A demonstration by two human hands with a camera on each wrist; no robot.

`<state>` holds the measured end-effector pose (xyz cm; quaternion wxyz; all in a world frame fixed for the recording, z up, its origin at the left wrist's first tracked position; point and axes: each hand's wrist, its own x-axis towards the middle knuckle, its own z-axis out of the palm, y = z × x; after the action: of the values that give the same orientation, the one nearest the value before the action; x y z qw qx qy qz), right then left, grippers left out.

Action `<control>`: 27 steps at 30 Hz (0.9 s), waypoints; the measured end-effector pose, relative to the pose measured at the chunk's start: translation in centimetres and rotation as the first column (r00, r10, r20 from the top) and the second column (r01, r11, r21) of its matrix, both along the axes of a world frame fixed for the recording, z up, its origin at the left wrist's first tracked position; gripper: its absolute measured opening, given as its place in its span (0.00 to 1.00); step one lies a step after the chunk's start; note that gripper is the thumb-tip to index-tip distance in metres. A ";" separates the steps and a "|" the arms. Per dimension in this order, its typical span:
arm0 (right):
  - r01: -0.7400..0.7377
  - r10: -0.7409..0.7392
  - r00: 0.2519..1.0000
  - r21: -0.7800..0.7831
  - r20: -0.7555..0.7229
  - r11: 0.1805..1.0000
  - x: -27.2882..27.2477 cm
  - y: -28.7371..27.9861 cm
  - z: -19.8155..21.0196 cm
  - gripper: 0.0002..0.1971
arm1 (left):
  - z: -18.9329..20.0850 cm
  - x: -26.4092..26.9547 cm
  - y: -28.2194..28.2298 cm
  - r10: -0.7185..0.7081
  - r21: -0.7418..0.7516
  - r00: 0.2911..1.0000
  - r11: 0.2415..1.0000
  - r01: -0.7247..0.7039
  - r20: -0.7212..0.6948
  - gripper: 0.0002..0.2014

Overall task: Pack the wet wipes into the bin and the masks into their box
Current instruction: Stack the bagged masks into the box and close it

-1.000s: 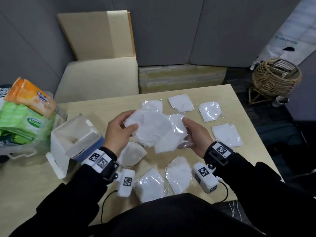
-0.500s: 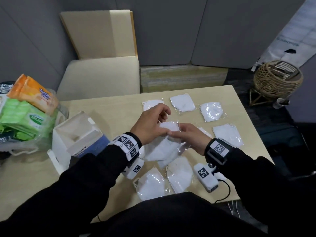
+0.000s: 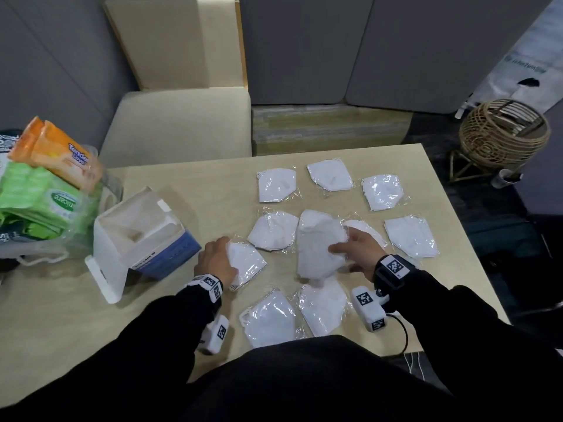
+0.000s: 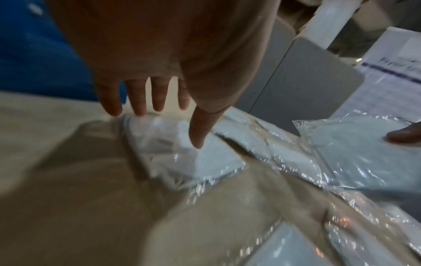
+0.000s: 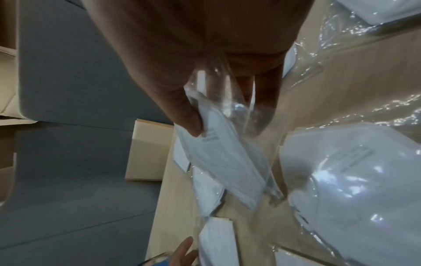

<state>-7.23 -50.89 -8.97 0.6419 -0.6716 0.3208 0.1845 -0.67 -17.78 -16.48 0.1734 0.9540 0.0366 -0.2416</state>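
Observation:
Several white masks in clear wrappers (image 3: 277, 185) lie spread over the beige table (image 3: 198, 193). My right hand (image 3: 350, 246) pinches a small stack of wrapped masks (image 3: 318, 242) just above the table's middle; in the right wrist view the thumb (image 5: 189, 124) presses the stack (image 5: 225, 162) against the fingers behind it. My left hand (image 3: 217, 258) lies with straight, spread fingers (image 4: 136, 100) on a single wrapped mask (image 4: 182, 158) beside the open white-and-blue mask box (image 3: 143, 239). Green and orange wet wipe packs (image 3: 51, 202) fill the clear bin (image 3: 111, 190) at the far left.
A beige chair (image 3: 182, 123) stands behind the table. On the floor to the right is a wicker basket (image 3: 502, 132). Two more wrapped masks (image 3: 323, 303) lie near the table's front edge, close to my body.
My left hand let go of the stack and moved left and down onto a single mask by the box. My right hand keeps the stack and has lowered it toward the table.

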 end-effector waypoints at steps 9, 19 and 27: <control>0.063 -0.064 0.997 0.043 0.039 0.997 0.1 -0.4 -1.2 0.27 | 1.4 2.4 -0.2 -0.014 0.111 0.994 0.994 0.026 -0.110 0.22; 0.022 -0.037 0.993 0.127 0.114 0.992 1.4 -0.4 -0.1 0.18 | 12.0 6.6 0.5 0.064 -0.698 0.945 0.659 -0.281 -0.320 0.14; -0.074 0.027 0.980 0.231 0.199 0.970 2.1 1.1 2.0 0.15 | 14.8 5.7 -2.9 -0.136 -0.753 0.970 0.655 -0.064 -0.200 0.25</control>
<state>-5.17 -49.79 -7.02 0.7410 -0.6128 0.2149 0.1712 5.08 -20.67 -1.66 0.5429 0.7601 -0.0653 -0.3511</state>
